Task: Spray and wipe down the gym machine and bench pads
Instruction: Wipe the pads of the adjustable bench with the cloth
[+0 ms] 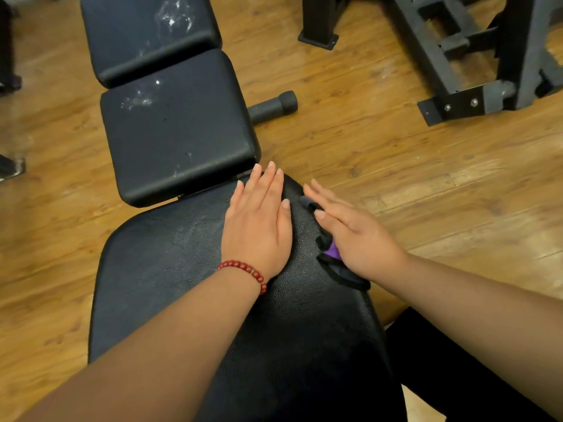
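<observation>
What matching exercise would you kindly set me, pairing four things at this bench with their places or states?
Things:
1. left hand
2. purple-and-black wiping cloth
3. middle black padded bench cushion
4. black cylindrical rubber peg

Places or states:
A. juts out over the brown wooden floor
B. flecked with white spray
C. flat on the near black textured pad
D. pressed under the right hand

Pairs: 1-C, 2-D, 3-B, 4-A.

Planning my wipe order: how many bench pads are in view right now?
3. The far pad at the top, flecked white; the middle pad just below it; the near pad, closest, under the left hand. Others may lie outside the frame.
</observation>
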